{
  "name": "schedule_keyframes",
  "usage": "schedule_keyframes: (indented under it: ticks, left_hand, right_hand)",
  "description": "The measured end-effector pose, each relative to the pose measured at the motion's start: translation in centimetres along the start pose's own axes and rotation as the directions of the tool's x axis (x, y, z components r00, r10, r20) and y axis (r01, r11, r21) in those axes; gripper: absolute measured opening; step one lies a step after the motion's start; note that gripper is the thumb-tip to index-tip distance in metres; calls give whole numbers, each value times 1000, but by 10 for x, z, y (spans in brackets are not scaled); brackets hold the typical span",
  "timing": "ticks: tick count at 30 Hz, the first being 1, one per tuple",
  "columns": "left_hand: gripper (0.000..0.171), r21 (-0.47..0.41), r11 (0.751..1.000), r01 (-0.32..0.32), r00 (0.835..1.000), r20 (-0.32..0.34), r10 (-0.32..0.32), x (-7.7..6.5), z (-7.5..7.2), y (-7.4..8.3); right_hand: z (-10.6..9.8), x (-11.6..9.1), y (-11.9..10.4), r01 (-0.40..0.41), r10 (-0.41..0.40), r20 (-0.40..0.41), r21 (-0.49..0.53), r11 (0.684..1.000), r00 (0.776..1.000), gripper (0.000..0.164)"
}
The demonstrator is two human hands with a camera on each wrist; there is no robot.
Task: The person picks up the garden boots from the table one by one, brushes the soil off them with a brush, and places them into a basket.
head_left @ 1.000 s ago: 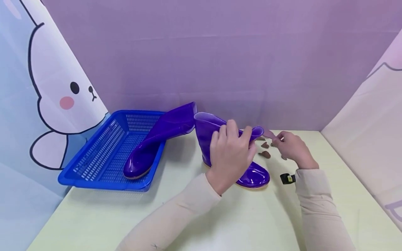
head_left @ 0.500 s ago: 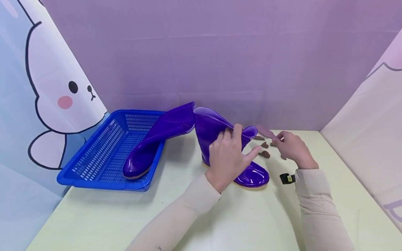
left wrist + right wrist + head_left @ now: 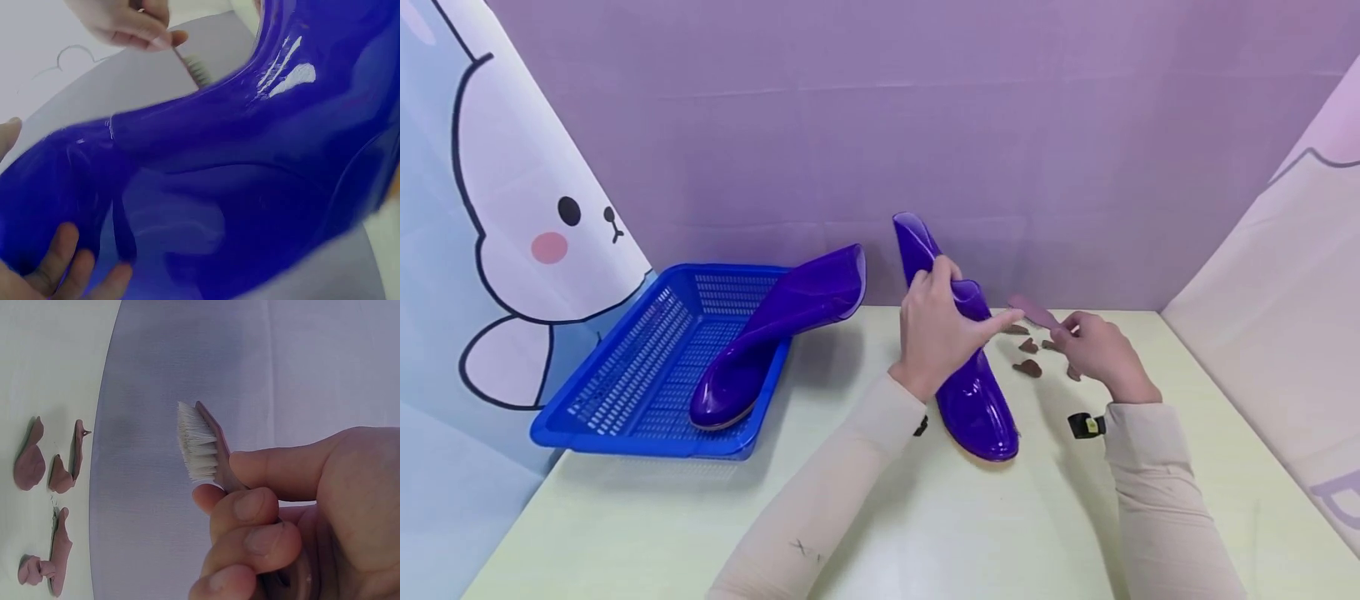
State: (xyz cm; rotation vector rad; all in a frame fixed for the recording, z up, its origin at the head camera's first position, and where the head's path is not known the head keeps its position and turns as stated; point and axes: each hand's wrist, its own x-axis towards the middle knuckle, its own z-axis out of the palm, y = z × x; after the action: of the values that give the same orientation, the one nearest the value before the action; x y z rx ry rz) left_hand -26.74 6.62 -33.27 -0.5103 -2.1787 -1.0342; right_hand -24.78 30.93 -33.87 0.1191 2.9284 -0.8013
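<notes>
My left hand [image 3: 931,333] grips the shaft of a shiny purple rain boot [image 3: 976,408], its fingers curled over the shaft and its thumb stretched out to the right. The shaft is folded in where the fingers lie, and the boot's toe points toward me. In the left wrist view the boot [image 3: 281,162] fills most of the picture, with fingertips against its side. To the right, my right hand [image 3: 1101,354] holds a small brush [image 3: 219,444] by its reddish-brown handle. Its pale bristles are apart from the boot in the head view.
A blue plastic basket [image 3: 546,435] stands on the left, with a second purple rain boot [image 3: 808,292] leaning out over its right side. Several reddish-brown lumps [image 3: 1028,367] lie on the pale table [image 3: 970,533] behind the right hand. A purple backdrop [image 3: 880,150] rises behind.
The boot under my left hand has turned, its toe swinging toward me and its top away from the basket boot. My left thumb has spread from the shaft. The right hand has barely moved.
</notes>
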Motion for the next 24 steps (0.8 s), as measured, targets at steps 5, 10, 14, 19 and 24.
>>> schedule_keyframes:
  ticks: [5,10,14,19,24]
  left_hand:
    - [60,-93,985,143,978,168,-126,19,-5,-4]
    - [81,-200,938,282,944,233,-234,28,-10,-10]
    - [82,-201,929,310,938,223,-265,16,-7,-20]
    - [59,-67,960,271,931,272,-244,-12,0,-34]
    - [38,-4,960,280,904,337,-263,-24,-2,-40]
  right_hand:
    - [-1,-1,0,0,0,-2,16,1000,1000,42]
    - [-5,-2,1,2,-2,-14,22,1000,1000,40]
    - [-7,-3,2,2,-1,-20,21,1000,1000,40]
    - [-9,-3,3,6,-6,-19,21,1000,1000,40]
    - [-10,-2,3,11,-11,-18,25,1000,1000,41]
